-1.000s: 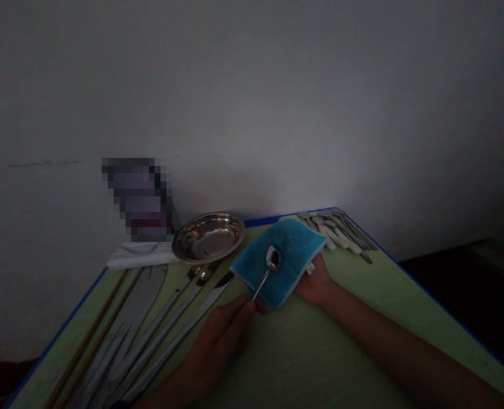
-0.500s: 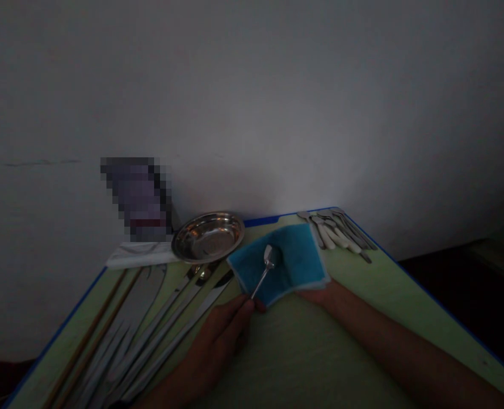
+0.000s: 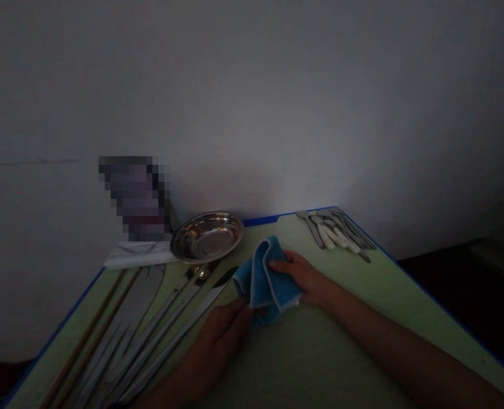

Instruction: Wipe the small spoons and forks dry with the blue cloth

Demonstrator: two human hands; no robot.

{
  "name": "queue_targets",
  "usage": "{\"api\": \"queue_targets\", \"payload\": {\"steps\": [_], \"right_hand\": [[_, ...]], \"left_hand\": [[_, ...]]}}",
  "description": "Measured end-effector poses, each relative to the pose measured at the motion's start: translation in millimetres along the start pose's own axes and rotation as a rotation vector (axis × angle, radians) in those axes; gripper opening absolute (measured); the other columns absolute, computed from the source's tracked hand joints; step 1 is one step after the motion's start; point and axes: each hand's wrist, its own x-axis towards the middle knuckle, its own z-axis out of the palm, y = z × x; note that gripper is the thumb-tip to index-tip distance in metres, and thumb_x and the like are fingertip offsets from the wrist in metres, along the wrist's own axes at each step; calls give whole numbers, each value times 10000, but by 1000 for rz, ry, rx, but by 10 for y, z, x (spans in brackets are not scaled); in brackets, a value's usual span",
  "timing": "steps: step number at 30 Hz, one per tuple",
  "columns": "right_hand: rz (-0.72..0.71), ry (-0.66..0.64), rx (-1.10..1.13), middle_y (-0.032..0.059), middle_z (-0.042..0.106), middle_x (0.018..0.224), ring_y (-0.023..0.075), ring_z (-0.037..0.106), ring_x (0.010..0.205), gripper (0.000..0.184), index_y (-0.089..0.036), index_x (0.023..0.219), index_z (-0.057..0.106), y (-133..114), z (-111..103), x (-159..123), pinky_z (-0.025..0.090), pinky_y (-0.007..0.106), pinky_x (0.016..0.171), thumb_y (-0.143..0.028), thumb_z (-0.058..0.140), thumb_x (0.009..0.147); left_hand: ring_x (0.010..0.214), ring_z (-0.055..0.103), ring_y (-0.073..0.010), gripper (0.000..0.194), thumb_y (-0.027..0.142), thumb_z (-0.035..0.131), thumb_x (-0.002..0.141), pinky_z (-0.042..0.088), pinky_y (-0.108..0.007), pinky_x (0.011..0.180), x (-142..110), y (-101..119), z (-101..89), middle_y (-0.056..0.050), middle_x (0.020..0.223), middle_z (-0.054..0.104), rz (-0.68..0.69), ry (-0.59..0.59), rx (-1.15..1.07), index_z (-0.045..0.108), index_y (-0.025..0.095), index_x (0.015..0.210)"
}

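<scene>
My right hand (image 3: 302,276) is closed on a blue cloth (image 3: 265,278) with pale edging, its thumb pressing on top. The cloth is folded over in loose pleats above the table. My left hand (image 3: 224,332) is closed at the cloth's lower left edge, on the handle of a small metal spoon. The cloth hides the spoon's bowl, and most of the handle cannot be seen. Just behind the cloth sits a shiny steel bowl (image 3: 209,241).
Long metal utensils (image 3: 167,318), a slotted turner (image 3: 145,289) and wooden sticks (image 3: 92,329) lie at the left. Several spoons and forks (image 3: 337,230) lie back right on the green table (image 3: 405,318). A blurred-out upright object (image 3: 137,196) stands on white cloth (image 3: 139,255) by the wall.
My right hand was under the spread cloth, with the spoon lying over it in view. Now the cloth is folded over the spoon and my right thumb is on top.
</scene>
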Motion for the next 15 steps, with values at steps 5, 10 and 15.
{"api": "queue_targets", "payload": {"steps": [5, 10, 15], "right_hand": [[-9, 97, 41, 35, 673, 706, 147, 635, 604, 255, -132, 874, 599, 16, 17, 6, 513, 293, 652, -307, 639, 692], [55, 192, 274, 56, 677, 730, 184, 639, 725, 351, -134, 869, 602, -28, 2, 64, 496, 341, 728, -454, 493, 773], [-62, -21, 366, 50, 661, 943, 210, 584, 925, 402, -196, 994, 584, -87, -22, 76, 460, 388, 804, -485, 376, 806]], "left_hand": [[576, 462, -148, 349, 406, 340, 883, 381, -228, 521, 19, -14, 7, 25, 599, 485, -4, -3, 25, 621, 201, 860], [672, 517, -170, 271, 415, 415, 854, 423, -249, 608, -21, -71, 15, 15, 679, 545, -61, 40, 9, 615, 238, 904], [587, 463, -134, 280, 424, 371, 877, 393, -222, 545, -33, -56, 31, 42, 613, 451, -67, 62, -102, 569, 226, 891]]}}
